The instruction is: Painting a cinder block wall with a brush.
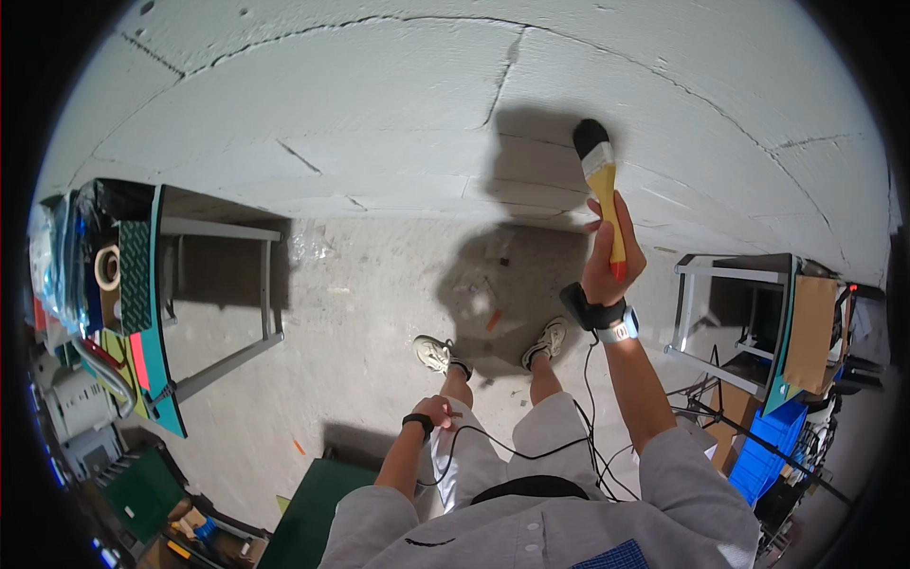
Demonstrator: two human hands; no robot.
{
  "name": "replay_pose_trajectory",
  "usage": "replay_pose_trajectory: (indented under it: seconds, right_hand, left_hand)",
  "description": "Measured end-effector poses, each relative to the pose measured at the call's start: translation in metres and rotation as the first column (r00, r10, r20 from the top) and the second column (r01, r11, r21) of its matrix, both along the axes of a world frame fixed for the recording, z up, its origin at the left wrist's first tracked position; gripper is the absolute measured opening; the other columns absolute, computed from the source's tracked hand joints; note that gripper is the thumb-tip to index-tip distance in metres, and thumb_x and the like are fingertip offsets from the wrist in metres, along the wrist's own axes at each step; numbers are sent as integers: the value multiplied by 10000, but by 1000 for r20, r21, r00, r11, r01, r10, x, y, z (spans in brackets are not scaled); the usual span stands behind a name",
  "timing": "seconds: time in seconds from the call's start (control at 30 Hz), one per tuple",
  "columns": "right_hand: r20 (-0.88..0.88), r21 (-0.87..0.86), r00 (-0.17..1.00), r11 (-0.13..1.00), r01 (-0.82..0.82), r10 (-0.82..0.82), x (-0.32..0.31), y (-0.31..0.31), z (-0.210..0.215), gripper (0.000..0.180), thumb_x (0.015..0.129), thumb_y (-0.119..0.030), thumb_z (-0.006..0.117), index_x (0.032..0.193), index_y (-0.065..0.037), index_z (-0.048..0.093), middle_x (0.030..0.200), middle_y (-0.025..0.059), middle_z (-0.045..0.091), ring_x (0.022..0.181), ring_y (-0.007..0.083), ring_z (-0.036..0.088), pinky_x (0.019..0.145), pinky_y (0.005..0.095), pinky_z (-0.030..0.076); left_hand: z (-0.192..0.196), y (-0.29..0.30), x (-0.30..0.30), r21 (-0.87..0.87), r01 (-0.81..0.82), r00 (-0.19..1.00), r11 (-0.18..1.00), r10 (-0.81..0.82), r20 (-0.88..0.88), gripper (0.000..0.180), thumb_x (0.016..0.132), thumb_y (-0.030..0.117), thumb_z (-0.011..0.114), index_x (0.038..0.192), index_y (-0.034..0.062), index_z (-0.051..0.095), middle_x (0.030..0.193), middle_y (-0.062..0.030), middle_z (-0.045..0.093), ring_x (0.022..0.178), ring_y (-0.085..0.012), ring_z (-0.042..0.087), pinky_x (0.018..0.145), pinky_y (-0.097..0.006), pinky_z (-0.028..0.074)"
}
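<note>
In the upper right of the frame, the right grip [611,270] is wrapped around a flat paintbrush [600,180], holding its smooth yellow wooden handle just above the red-dipped end. The brush stands nearly upright, its pale ferrule [596,156] topped by a rounded tuft of black bristles [590,136] in front of the white block wall [379,123]; whether they touch it cannot be told. The wall is matt and brushy, broken by jagged dark joints.

At lower centre, the left grip [438,411] lies beside the pale fabric shorts [555,441], fingers loosely bent; how far it is closed cannot be told. A thin black cable [531,453] loops across the lap.

Scuffed grey concrete floor [351,284] fills the middle. At far left, a teal-edged surface [171,398] on square metal legs carries a ring-shaped tape roll [107,256]; at lower right sits a ribbed blue plastic bin [770,446].
</note>
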State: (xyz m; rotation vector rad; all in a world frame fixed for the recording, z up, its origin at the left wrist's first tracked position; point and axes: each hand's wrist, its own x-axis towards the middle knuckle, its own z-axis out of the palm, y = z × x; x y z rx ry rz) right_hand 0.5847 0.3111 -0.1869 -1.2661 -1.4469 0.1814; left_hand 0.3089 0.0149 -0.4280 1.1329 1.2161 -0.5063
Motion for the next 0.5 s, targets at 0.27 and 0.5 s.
replay_pose_trajectory:
  seconds: [0.27, 0.5]
  right_hand:
    - [84, -41, 979, 982, -183, 186, 4, 5, 17, 383, 952, -120, 596, 1322, -18, 597, 1021, 78, 756, 745, 153, 677, 702, 269, 521]
    - [41, 16, 997, 998, 62, -63, 97, -5, 22, 358, 950, -68, 586, 1303, -12, 606, 1009, 92, 758, 693, 127, 610, 685, 256, 506]
  left_hand:
    - [4, 14, 12, 52, 186, 982, 981, -187, -2, 346, 636, 211, 803, 943, 71, 725, 955, -149, 735, 947, -312, 699, 850, -401, 557]
    - [2, 14, 25, -12, 182, 983, 983, -182, -4, 313, 611, 189, 781, 868, 33, 692, 754, -130, 717, 713, -259, 706, 685, -354, 565]
